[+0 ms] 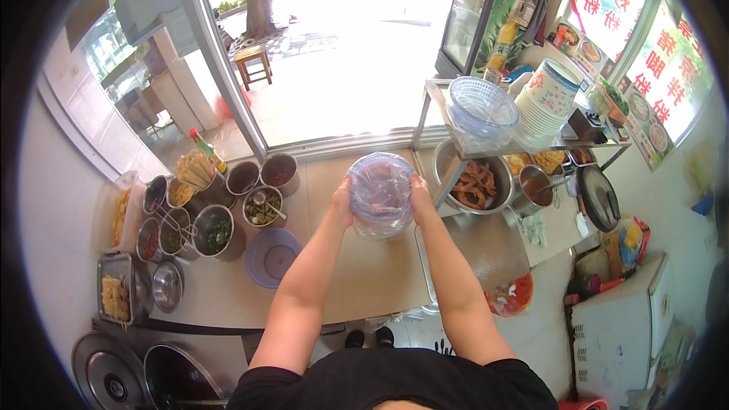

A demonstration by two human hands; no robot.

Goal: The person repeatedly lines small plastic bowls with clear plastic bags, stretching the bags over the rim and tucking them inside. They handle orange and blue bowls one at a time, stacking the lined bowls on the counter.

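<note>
Both my arms reach forward over the counter (376, 279). Between my left hand (343, 200) and my right hand (421, 199) is a round bluish plastic basket (381, 188) wrapped in a clear plastic bag, gripped at its two sides. Something reddish shows blurrily through the film; I cannot tell what it is. An empty purple-blue plastic colander (273, 257) sits on the counter to the left of my left forearm. Right of my right hand, a large steel bowl (504, 196) holds brown cooked meat pieces, partly under a metal rack.
Several steel pots with toppings, one with chopped greens (218, 236), crowd the counter's left. The rack (490, 151) carries bagged blue baskets (484, 103) and stacked paper bowls (547, 102). A steel tray (481, 245) lies right of my right forearm; a red basket (512, 296) is below.
</note>
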